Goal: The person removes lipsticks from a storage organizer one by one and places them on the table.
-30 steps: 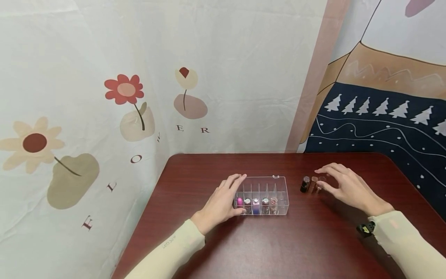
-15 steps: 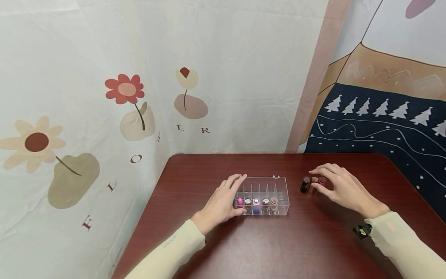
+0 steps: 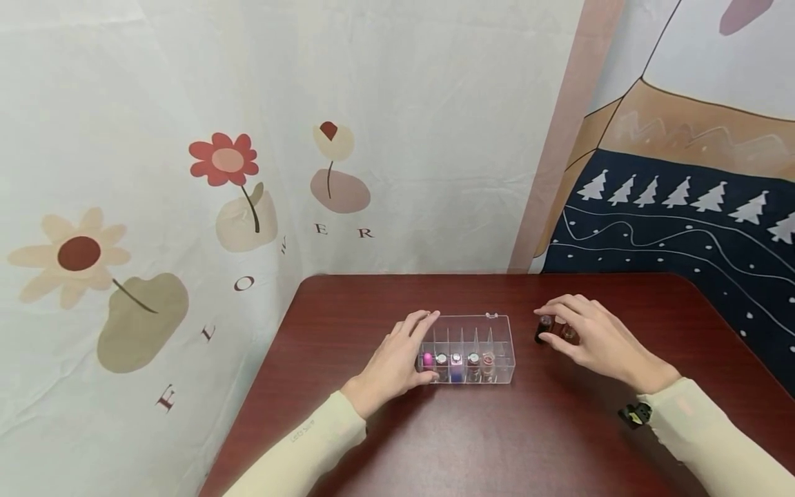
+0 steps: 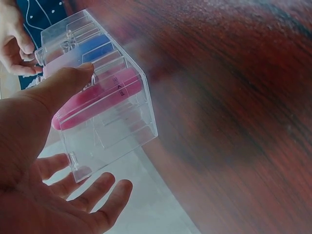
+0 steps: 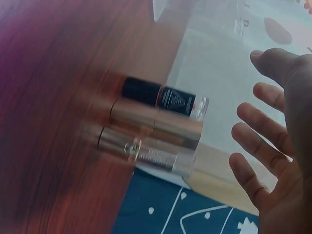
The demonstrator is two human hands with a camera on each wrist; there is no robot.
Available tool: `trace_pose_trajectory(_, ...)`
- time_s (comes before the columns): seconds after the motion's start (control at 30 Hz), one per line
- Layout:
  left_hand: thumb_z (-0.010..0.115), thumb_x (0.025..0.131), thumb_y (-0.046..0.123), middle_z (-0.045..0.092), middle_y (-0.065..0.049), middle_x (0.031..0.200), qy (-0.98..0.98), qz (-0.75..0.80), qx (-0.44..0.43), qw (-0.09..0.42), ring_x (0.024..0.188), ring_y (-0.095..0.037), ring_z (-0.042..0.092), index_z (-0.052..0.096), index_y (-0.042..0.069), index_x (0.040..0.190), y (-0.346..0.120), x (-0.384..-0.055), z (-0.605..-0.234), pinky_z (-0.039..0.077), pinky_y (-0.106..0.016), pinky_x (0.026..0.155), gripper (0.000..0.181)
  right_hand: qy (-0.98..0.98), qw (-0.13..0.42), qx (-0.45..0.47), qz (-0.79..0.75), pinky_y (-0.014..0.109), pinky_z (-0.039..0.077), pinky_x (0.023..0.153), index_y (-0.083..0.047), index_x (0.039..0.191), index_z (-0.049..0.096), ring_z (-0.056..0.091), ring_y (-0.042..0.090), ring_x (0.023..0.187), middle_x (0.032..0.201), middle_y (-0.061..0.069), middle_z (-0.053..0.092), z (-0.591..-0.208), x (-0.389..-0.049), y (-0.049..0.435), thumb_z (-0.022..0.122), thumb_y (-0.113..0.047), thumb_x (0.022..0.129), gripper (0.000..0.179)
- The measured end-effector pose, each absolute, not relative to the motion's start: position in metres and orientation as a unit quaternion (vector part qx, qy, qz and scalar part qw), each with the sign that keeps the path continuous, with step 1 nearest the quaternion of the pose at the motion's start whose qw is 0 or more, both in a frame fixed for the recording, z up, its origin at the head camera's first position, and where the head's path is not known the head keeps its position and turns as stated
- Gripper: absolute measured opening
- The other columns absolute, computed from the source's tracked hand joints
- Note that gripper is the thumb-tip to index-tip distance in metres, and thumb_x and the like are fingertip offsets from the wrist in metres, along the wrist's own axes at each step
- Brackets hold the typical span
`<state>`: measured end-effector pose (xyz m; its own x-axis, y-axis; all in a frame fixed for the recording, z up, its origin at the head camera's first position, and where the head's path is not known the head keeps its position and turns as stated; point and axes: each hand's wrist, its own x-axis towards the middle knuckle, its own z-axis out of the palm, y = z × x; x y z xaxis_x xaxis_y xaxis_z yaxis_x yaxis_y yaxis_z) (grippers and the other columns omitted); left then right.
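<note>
From where I stand, with the clear box as the middle of a clock and twelve at the far wall, the left hand is at nine. It lightly holds that end of the box, thumb across the front and fingers round the back. The box sits on the reddish table, its clear back side rising at twelve with a small catch on the top edge. Five small tubes stand in its front row of slots: the pink tube is nearest nine, the blue tube is third along, and the pinkish tube is fifth.

Out toward three o'clock, three more tubes stand upright, close side by side. The black tube is nearest the box, then the gold tube, then the see-through tube.

The right hand comes over these from their four o'clock, thumb and fingers apart around the black tube; whether the tips touch it, I can't tell. The two hands are well apart, both in pale sleeves.

Flowered cloth hangs from ten to twelve, and dark blue cloth with white trees hangs toward two.
</note>
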<state>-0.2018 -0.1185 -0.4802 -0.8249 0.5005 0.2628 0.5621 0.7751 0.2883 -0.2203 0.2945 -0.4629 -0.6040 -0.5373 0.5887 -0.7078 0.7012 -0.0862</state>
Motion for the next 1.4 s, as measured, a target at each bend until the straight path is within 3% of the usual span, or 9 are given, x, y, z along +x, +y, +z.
trace_pose_trajectory(0.13, 0.110, 0.082, 0.035, 0.054, -0.015, 0.172, -0.937, -0.176, -0.289, 0.092, 0.138, -0.044, 0.069, 0.043, 0.013, 0.179, -0.119, -0.202, -0.480, 0.063, -0.059, 0.118, 0.120, -0.881, 0.263, 0.360, 0.160, 0.037, 0.053, 0.084, -0.020, 0.134, 0.082, 0.065, 0.008, 0.098, 0.125, -0.004, 0.080, -0.464, -0.219, 0.285, 0.101, -0.021, 0.086, 0.051)
trace_pose_trajectory(0.33, 0.110, 0.082, 0.034, 0.053, -0.015, 0.173, -0.937, -0.178, -0.287, 0.091, 0.138, -0.044, 0.069, 0.043, 0.014, 0.179, -0.119, -0.203, -0.479, 0.063, -0.060, 0.117, 0.119, -0.879, 0.250, 0.375, 0.156, 0.044, 0.060, 0.091, -0.017, 0.135, 0.083, 0.072, 0.017, 0.115, 0.130, -0.004, 0.080, -0.467, -0.218, 0.269, 0.101, -0.026, 0.087, 0.052)
trace_pose_trajectory(0.5, 0.110, 0.082, 0.032, 0.053, -0.015, 0.173, -0.937, -0.180, -0.285, 0.089, 0.137, -0.043, 0.069, 0.043, 0.013, 0.179, -0.120, -0.203, -0.479, 0.064, -0.061, 0.114, 0.119, -0.874, 0.241, 0.395, 0.146, 0.047, 0.062, 0.094, -0.019, 0.136, 0.082, 0.073, 0.020, 0.119, 0.130, -0.003, 0.079, -0.469, -0.215, 0.255, 0.100, -0.029, 0.089, 0.051)
trace_pose_trajectory(0.9, 0.110, 0.083, 0.034, 0.053, -0.015, 0.173, -0.936, -0.187, -0.285, 0.086, 0.138, -0.044, 0.068, 0.043, 0.013, 0.179, -0.119, -0.201, -0.478, 0.064, -0.062, 0.115, 0.119, -0.865, 0.228, 0.423, 0.145, 0.044, 0.062, 0.090, -0.020, 0.134, 0.082, 0.074, 0.018, 0.117, 0.129, -0.004, 0.078, -0.470, -0.210, 0.233, 0.100, -0.030, 0.089, 0.049)
trace_pose_trajectory(1.4, 0.111, 0.082, 0.033, 0.054, -0.014, 0.172, -0.935, -0.186, -0.288, 0.091, 0.136, -0.043, 0.070, 0.044, 0.012, 0.178, -0.119, -0.201, -0.480, 0.065, -0.061, 0.114, 0.119, -0.859, 0.237, 0.434, 0.132, 0.046, 0.061, 0.095, -0.020, 0.130, 0.084, 0.073, 0.019, 0.115, 0.123, -0.006, 0.080, -0.477, -0.208, 0.217, 0.100, -0.036, 0.089, 0.046)
